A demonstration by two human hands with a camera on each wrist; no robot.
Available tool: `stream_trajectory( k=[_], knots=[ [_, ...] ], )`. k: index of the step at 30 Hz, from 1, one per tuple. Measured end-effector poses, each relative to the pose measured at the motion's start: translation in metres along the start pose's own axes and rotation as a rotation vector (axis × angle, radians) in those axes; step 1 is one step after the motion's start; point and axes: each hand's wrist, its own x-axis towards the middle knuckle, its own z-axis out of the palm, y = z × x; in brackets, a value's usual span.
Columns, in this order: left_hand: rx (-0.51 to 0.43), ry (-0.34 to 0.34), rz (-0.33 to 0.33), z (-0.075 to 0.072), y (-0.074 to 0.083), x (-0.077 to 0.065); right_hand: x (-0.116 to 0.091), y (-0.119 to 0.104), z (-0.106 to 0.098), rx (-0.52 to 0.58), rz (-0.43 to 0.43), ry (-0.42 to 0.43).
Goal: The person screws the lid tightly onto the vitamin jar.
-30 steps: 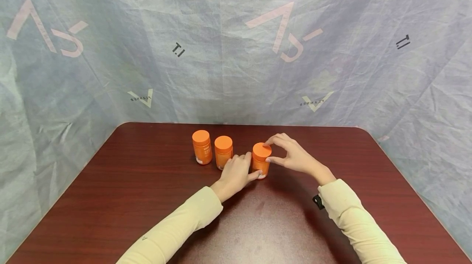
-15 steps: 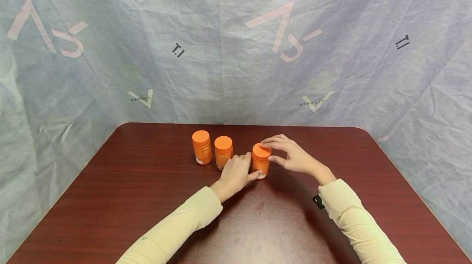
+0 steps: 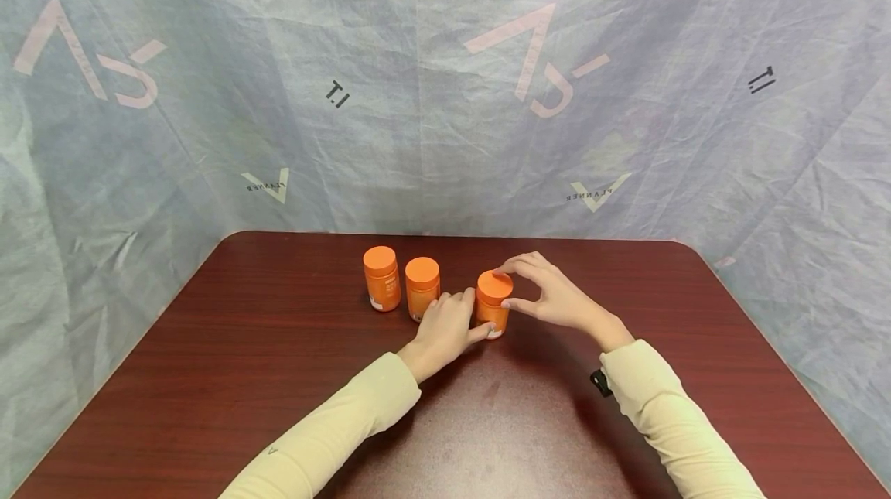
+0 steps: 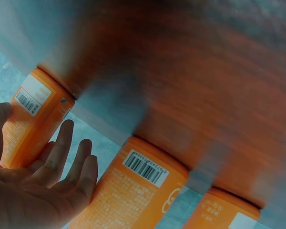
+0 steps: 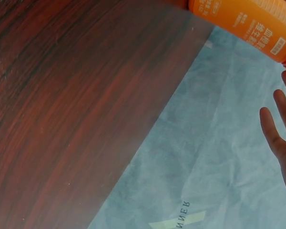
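Observation:
Three orange jars with screw lids stand upright in a slanting row. My left hand [image 3: 447,326] holds the rightmost jar [image 3: 496,316] low on its body, thumb at the front and index finger around the far side. In the left wrist view that jar [image 4: 26,131] shows a white barcode label between thumb and fingers. From the right, my right hand [image 3: 553,294] pinches the same jar's lid [image 3: 494,287], thumb at the near edge and fingertips at the far edge. The middle jar [image 3: 422,282] is partly hidden behind the left hand.
The leftmost jar [image 3: 381,281] stands a little farther back. All stand on a dark red wood-grain table [image 3: 278,352]. A grey-blue printed cloth [image 3: 431,135] hangs behind the table's far edge and along both sides.
My right fingers reached farther across the lid with the thumb off its edge half a second ago; now they have drawn back and the thumb meets the lid. The left hand stays put.

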Motion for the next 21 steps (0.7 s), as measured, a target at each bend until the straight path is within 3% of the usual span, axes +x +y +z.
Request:
stream_trajectory(
  k=[10, 21],
  knots=[
    [0.003, 0.01, -0.001, -0.0004, 0.0016, 0.0004, 0.0004, 0.0008, -0.0032, 0.044, -0.038, -0.062],
    [0.003, -0.003, -0.004, -0.0004, 0.0006, 0.0006, 0.0022, -0.0013, 0.001, 0.001, -0.011, 0.016]
  ],
)
